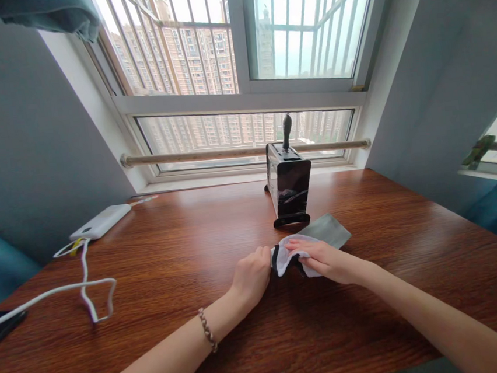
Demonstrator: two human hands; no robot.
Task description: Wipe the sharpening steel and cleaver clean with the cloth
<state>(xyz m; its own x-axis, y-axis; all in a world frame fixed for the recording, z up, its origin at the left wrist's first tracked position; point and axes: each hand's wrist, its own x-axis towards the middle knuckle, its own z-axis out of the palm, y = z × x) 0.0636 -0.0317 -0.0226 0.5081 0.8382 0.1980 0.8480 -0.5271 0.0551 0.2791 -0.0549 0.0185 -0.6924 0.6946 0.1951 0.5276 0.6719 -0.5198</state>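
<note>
A cleaver with a broad grey rectangular blade (331,231) is held low over the table, pointing away to the right. My left hand (252,275) is closed in a fist at its near end, where the handle is hidden by the fingers. Across the blade lies a white cloth (290,246) with black trim, bunched up. My right hand (323,259) presses and pinches this cloth against the blade, fingers bent over it. Just beyond the blade stands a black knife block (293,188) with one dark knife handle (287,130) sticking up from its top.
The brown wooden table (182,228) reaches the barred window. On the left lie a white power bank (101,222) and a looping white cable (86,284). A dark flat object (2,327) sits at the left edge. A horizontal rail (201,155) crosses before the window.
</note>
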